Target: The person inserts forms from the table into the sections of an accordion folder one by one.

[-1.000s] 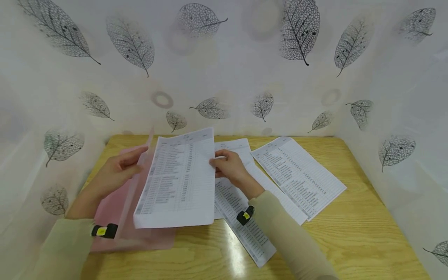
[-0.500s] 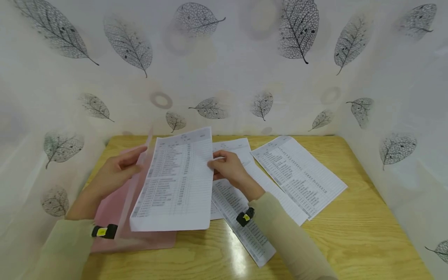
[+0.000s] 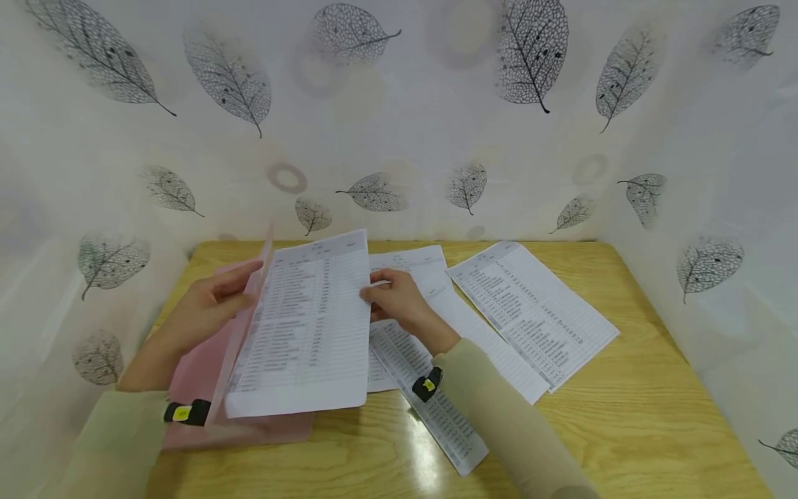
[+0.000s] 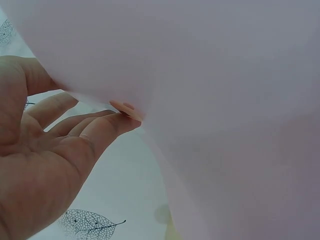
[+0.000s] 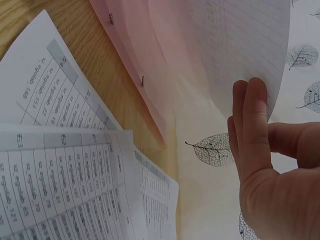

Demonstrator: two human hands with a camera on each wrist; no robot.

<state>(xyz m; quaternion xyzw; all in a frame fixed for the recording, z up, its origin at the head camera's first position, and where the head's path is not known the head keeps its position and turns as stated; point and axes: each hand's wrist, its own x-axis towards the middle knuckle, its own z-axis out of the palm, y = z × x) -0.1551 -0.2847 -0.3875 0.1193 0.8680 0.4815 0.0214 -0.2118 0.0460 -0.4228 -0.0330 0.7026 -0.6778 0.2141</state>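
A pink translucent folder (image 3: 199, 378) lies at the left of the table, its cover raised. My left hand (image 3: 208, 305) pinches the cover's edge; in the left wrist view the cover (image 4: 225, 100) fills most of the picture beside that hand (image 4: 55, 145). A printed sheet (image 3: 299, 326) is held tilted over the folder, its left edge against the raised cover. My right hand (image 3: 399, 298) pinches this sheet by its right edge, thumb in front. From the right wrist, the sheet's underside (image 5: 240, 45) shows above my right hand's fingers (image 5: 255, 115).
Overlapping printed sheets (image 3: 436, 409) lie mid-table, partly under my right forearm. Farther right is another printed sheet (image 3: 530, 312). Two small metal fasteners (image 5: 143, 81) show near the folder's edge. A leaf-patterned curtain (image 3: 399, 125) encloses the wooden table (image 3: 623, 416) at back and sides.
My right hand has moved the sheet left and slightly toward me, bringing its left edge up to the raised cover. The left hand has stayed in place.
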